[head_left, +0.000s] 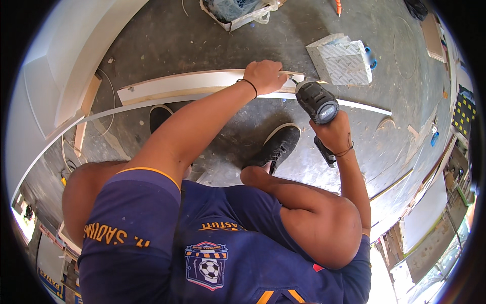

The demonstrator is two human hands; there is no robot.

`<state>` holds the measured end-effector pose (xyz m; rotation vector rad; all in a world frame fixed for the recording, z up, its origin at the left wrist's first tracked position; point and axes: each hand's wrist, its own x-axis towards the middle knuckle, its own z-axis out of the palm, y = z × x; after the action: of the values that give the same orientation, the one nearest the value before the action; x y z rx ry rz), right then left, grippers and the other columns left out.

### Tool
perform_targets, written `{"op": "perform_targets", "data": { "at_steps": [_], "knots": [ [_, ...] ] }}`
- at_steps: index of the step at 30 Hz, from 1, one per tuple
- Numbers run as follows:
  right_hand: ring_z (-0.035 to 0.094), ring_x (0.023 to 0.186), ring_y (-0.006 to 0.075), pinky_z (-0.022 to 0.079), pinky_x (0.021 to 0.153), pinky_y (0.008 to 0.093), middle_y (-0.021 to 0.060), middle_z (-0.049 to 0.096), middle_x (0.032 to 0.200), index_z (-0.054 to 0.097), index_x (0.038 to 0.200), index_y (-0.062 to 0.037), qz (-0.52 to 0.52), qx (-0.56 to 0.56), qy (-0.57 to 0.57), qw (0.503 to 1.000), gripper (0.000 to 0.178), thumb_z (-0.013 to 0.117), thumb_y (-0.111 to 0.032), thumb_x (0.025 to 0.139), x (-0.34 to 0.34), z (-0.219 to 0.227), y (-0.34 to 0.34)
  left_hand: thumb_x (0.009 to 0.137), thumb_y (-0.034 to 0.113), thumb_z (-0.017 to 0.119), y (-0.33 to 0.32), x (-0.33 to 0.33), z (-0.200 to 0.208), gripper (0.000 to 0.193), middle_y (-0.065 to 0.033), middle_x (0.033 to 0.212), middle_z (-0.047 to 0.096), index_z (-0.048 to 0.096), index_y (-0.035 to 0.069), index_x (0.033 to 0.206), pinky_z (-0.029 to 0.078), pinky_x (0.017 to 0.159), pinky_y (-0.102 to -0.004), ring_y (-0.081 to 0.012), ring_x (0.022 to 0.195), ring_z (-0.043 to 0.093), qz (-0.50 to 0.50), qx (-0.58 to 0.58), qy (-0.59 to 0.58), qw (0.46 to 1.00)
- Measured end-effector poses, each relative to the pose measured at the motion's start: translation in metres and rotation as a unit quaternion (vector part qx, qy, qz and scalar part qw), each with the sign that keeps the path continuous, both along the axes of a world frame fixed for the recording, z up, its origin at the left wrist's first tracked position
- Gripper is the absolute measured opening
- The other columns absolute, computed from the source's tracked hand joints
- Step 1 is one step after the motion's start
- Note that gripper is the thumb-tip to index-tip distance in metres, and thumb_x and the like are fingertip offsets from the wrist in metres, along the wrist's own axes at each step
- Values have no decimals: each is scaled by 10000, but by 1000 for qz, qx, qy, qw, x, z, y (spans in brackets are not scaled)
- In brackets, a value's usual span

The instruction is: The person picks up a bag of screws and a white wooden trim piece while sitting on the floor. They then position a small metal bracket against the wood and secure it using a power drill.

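My right hand (332, 133) is wrapped round the handle of a black cordless drill (317, 104). The drill's bit points toward the right end of a long white board (197, 81) that lies across the floor in front of my feet. Whether the bit touches the board is too small to tell. Close to the bit, my left hand (264, 77) is closed over that same end of the board, and its fingertips are partly hidden. Along the board's near side runs a long thin white strip (362, 105), passing under my left forearm.
Beyond the board stand a white patterned carton (340, 62) and a box holding plastic bags (233, 23). An orange tool (338, 7) lies at the far edge. White panels (55, 81) rise at the left. My black shoe (276, 147) is just behind the strip.
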<state>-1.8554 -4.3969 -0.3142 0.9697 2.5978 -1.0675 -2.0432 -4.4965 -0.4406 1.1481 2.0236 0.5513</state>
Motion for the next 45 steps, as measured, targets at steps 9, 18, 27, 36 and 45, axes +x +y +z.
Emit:
{"op": "perform_targets", "data": {
  "at_steps": [9, 18, 27, 36, 45],
  "knots": [
    [659, 698, 350, 512, 623, 360, 209, 661, 757, 666, 887, 20, -13, 2, -20, 1000, 254, 705, -101, 667, -7, 4, -2, 845, 387, 548, 1, -1, 1, 355, -153, 878, 676, 657, 62, 940, 475, 787, -438, -330, 871, 641, -4, -9, 0, 1000],
    [647, 753, 381, 509, 646, 384, 215, 658, 780, 651, 926, 3, -6, 0, 4, 1000, 273, 709, -118, 689, -17, 10, -7, 842, 375, 542, 2, 0, -2, 353, -159, 862, 675, 663, 58, 938, 470, 784, -439, -330, 854, 643, -3, -1, 4, 1000],
    [628, 778, 402, 502, 652, 432, 207, 657, 784, 623, 1001, -55, 3, 16, -17, 1000, 317, 686, -139, 701, -18, 5, -7, 829, 372, 541, 0, 1, -7, 337, -145, 816, 675, 669, 64, 879, 443, 764, -436, -322, 814, 642, 13, 22, 17, 1000],
    [629, 781, 400, 505, 662, 428, 203, 659, 789, 627, 1006, -59, 5, 8, 2, 1000, 328, 684, -124, 690, -16, 4, -6, 829, 376, 538, 0, 1, -5, 341, -137, 802, 674, 675, 70, 889, 421, 757, -432, -317, 808, 641, 8, 21, 22, 1000],
    [629, 788, 400, 506, 668, 424, 202, 661, 794, 626, 1007, -57, -2, 5, -21, 1000, 340, 680, -113, 676, -18, 6, -5, 825, 375, 538, -1, 1, -5, 343, -127, 824, 676, 674, 68, 896, 408, 771, -428, -315, 821, 639, 8, 21, 22, 1000]
  ]
}}
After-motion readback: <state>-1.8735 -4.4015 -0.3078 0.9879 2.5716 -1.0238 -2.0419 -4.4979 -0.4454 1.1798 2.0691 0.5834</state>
